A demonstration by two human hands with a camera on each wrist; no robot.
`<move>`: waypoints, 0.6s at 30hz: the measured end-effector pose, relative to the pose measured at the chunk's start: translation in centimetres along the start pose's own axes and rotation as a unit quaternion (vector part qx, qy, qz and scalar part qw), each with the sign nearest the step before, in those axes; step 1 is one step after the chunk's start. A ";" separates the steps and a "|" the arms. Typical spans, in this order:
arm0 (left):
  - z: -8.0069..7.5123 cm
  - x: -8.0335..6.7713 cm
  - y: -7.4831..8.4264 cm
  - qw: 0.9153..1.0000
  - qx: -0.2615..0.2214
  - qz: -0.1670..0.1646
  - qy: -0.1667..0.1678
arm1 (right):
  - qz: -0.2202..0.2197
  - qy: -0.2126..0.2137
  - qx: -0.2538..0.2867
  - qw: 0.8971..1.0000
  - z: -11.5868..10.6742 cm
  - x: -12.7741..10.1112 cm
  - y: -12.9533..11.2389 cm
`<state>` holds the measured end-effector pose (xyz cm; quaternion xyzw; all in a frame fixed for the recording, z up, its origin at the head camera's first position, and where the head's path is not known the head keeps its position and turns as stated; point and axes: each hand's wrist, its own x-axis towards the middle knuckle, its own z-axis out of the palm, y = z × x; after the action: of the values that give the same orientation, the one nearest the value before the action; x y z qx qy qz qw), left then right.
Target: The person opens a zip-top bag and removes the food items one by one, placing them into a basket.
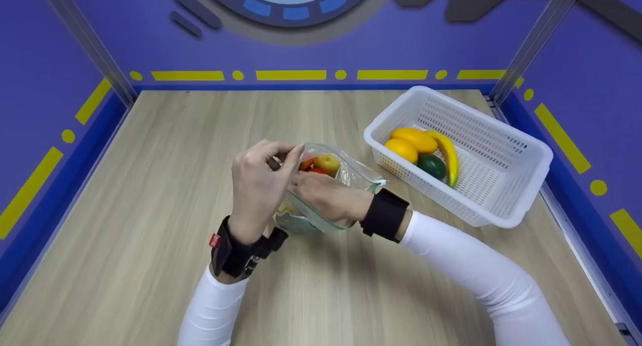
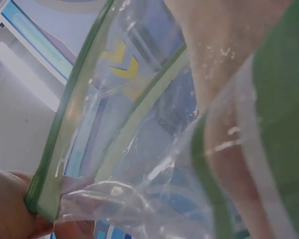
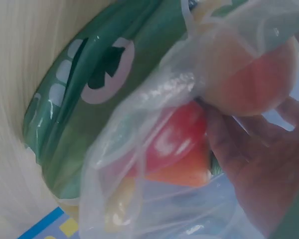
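Clear green-printed plastic zip bag [image 1: 297, 223], probably floppy: left hand [image 1: 258, 181] pinches its rim [image 2: 63, 124] (sensible hold) beside right hand [image 1: 328, 194], inside, grip unclear to me.

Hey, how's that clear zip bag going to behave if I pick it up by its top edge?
The bag will probably flop and fold, since its clear plastic looks thin and creased. It may sag at the bottom, as round fruit sits inside. Its glossy surface could feel slippery, though the left hand pinches its edge.
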<state>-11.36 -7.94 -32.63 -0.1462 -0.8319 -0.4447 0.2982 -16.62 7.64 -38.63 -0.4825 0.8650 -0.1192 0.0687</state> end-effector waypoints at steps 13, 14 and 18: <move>-0.3 0.1 0.1 1.000 0.005 0.000 0.003 | -0.097 0.124 -0.088 0.984 -3.3 -3.6 -0.8; -0.3 0.1 0.1 1.000 0.006 0.000 0.003 | -0.094 0.125 -0.090 0.984 -3.7 -4.1 -1.0; -0.3 0.1 0.1 1.000 0.009 0.001 0.001 | -0.076 0.124 -0.085 0.986 -5.2 -6.0 -1.4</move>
<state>-11.28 -8.12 -32.39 -0.1441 -0.8351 -0.4374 0.3010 -13.55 12.76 -33.22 -0.5324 0.8347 -0.1087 -0.0895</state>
